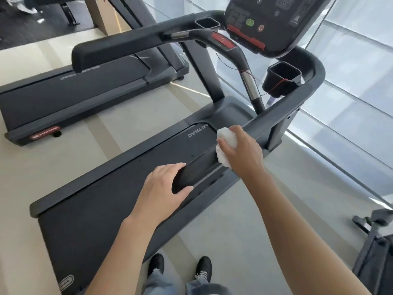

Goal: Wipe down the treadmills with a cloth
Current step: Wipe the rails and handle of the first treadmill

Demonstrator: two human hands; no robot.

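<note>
Two treadmills fill the head view, side by side on a pale floor [53, 177]. On the near treadmill [131, 188], the right hand [242, 150] clutches a bunched white cloth [226, 145], fingers and thumb curled round it, and presses it against the right handrail [285, 103] where the rail slopes down toward its padded end. The left hand [165, 192] grips that padded end — fingers over the top, thumb underneath, closed round the bar.

White lettering on the deck just ahead of the cloth reads "AR TRAC", seen upside down; its first letters cannot be made out. A logo plate at the belt's rear corner is too small to read. The console [276, 20] carries a green button, a red-ringed button and a red strip; its small print is illegible.

The far treadmill [74, 96] bears a red oval badge [44, 133] with unreadable white writing. Black shoes [180, 267] and frayed jeans show at the bottom — glass panels [350, 92] on the right.
</note>
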